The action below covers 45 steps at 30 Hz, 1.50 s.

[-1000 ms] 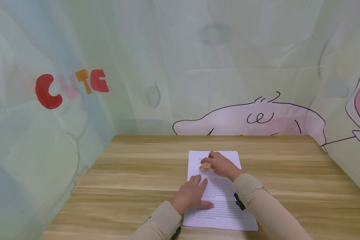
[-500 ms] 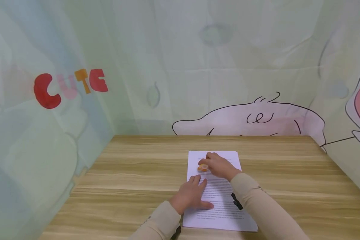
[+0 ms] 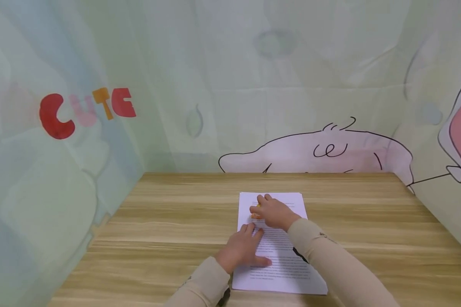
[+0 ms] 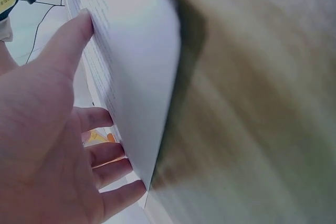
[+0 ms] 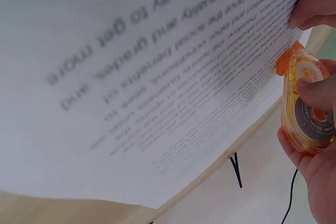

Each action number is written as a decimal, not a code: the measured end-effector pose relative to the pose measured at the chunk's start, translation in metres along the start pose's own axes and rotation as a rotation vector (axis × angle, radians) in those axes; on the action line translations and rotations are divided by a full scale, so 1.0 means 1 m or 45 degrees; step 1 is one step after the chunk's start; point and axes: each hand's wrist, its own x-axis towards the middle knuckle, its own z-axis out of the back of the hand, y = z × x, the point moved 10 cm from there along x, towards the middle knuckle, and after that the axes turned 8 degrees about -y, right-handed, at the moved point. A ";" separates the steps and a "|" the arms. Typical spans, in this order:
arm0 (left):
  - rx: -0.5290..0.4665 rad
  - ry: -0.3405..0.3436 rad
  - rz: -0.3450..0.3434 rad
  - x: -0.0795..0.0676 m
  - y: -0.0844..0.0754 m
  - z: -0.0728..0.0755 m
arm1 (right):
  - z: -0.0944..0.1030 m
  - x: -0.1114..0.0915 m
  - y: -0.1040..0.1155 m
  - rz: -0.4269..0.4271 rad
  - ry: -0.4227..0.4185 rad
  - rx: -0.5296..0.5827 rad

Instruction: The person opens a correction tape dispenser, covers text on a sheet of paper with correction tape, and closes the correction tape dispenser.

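Note:
My right hand [image 3: 275, 212] pinches an orange see-through correction tape [image 5: 306, 106] between thumb and fingers. Its orange tip meets the printed lines near the top of the white paper sheets [image 3: 288, 279]. In the head view most of the correction tape is hidden behind the fingers. My left hand [image 3: 241, 248] lies with fingers spread on the left part of the sheets, thumb pointing right across the text. From the left wrist, the fingertips [image 4: 137, 188] show at the paper's edge, with a bit of orange behind them.
The sheets lie on a wood-grain table [image 3: 169, 226]. Behind and beside it hang pale green cloth walls [image 3: 199, 72] with a cartoon drawing and coloured letters. A black band [image 3: 300, 254] shows under the right sleeve.
My right hand has slid a little to the left along the text with the correction tape. The left hand has stayed in place on the paper.

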 end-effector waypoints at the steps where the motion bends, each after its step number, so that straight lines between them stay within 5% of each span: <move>1: 0.000 0.000 0.000 0.000 0.000 0.000 | 0.001 0.001 0.001 0.010 0.002 -0.013; 7: -0.002 0.027 -0.002 0.000 0.000 -0.004 | 0.002 0.001 0.004 0.027 0.029 -0.047; 20: -0.016 0.025 0.006 0.000 0.002 -0.001 | 0.005 -0.003 0.001 0.049 -0.094 -0.095; 32: 0.001 0.031 0.020 0.000 0.002 -0.001 | 0.006 -0.010 -0.006 -0.010 0.039 -0.023; 45: -0.004 0.020 0.025 0.001 0.003 -0.003 | 0.003 -0.025 -0.022 -0.040 0.072 -0.016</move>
